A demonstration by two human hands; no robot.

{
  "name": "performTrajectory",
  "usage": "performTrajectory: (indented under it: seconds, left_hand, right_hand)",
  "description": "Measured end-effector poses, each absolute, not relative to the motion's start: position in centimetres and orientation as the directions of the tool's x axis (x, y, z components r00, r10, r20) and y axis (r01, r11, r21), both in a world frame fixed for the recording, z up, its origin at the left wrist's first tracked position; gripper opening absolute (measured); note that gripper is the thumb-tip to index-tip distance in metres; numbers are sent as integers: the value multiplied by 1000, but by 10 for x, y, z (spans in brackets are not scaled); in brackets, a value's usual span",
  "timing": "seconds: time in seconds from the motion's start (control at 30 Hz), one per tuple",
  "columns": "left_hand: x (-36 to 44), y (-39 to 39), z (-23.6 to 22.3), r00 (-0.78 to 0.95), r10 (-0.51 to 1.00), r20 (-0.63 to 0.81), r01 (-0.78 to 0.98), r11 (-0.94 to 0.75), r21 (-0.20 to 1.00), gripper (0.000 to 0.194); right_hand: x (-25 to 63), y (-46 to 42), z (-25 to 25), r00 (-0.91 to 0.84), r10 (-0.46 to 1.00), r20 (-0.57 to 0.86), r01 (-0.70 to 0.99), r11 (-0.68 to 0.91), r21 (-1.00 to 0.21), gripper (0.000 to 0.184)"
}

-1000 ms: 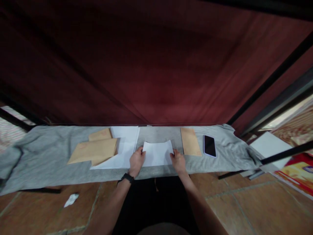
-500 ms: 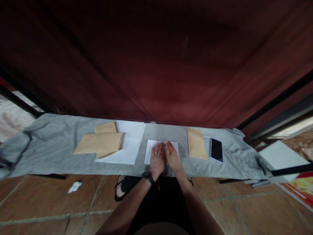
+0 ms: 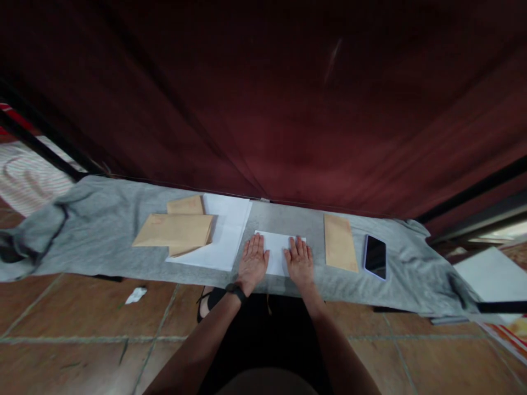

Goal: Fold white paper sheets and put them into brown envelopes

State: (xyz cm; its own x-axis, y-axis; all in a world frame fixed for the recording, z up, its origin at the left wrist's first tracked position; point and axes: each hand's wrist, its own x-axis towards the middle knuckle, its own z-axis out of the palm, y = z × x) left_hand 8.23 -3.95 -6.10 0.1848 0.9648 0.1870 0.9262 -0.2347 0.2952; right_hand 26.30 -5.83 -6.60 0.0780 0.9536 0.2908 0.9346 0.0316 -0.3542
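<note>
Head view: left hand [image 3: 252, 264] and right hand [image 3: 300, 266] flat, opened out, gripping nothing, on opposite sides of paper [image 3: 276, 251]; envelope [image 3: 341, 244] beside right hand.

FYI your sheet [image 3: 276, 257] is smooth matt ppr; envs [image 3: 175, 229] matt ppr too. Phone scrn [image 3: 375, 257] glossy. Cloth [image 3: 102, 230] matt, wrinkled. Flr tiles [image 3: 78, 312] look matt.

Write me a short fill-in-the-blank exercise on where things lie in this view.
1. The left hand and right hand lie palm ____ on the small white sheet.
2. The black band is worn on the person's ____ side.
3. The phone lies to the ____ of the lone brown envelope.
4. The cloth beneath these things is ____ in colour.

Missing words: down; left; right; grey.
</note>
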Motion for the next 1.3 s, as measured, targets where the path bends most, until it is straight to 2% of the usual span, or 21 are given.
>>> performTrajectory:
  seconds: [0.13, 0.23, 0.33, 0.43, 0.63, 0.7, 0.83, 0.9, 1.17, 1.3]
  left_hand:
    - [72, -39, -54, 128, 976, 176, 941, -176, 289, 62]
    - [83, -42, -46, 118, 969, 219, 941, -180, 286, 62]
    - [102, -51, -40, 302, 917, 261, 881, -373, 292, 59]
    - [109, -66, -41, 496, 836, 236, 786, -547, 288, 54]
    - [84, -92, -45, 603, 763, 232, 723, -646, 245, 53]
    - [80, -95, -47, 612, 753, 243, 719, -657, 227, 53]
    - [83, -95, -53, 599, 762, 247, 740, -644, 192, 53]
    - [85, -95, -56, 597, 761, 255, 743, -644, 181, 53]
    - [84, -94, -51, 606, 751, 263, 736, -655, 172, 55]
    - [84, -94, -50, 606, 749, 266, 739, -654, 160, 56]
  right_hand:
    - [272, -60, -70, 107, 950, 294, 936, 4, -353, 60]
    - [273, -60, -71, 100, 953, 287, 940, 4, -342, 60]
    - [271, -60, -70, 101, 955, 277, 941, -2, -338, 60]
    - [272, -60, -68, 81, 964, 254, 948, 4, -318, 59]
    - [274, -62, -61, 85, 955, 283, 957, 1, -291, 54]
    - [269, -63, -58, 35, 955, 294, 949, 61, -311, 53]
    - [254, -64, -56, -310, 924, 226, 844, 377, -383, 52]
    - [251, -62, -57, -374, 907, 195, 818, 422, -391, 52]
    - [261, -24, -63, -345, 919, 190, 906, 379, -191, 53]
    - [258, -8, -61, -288, 933, 214, 933, 324, -155, 53]
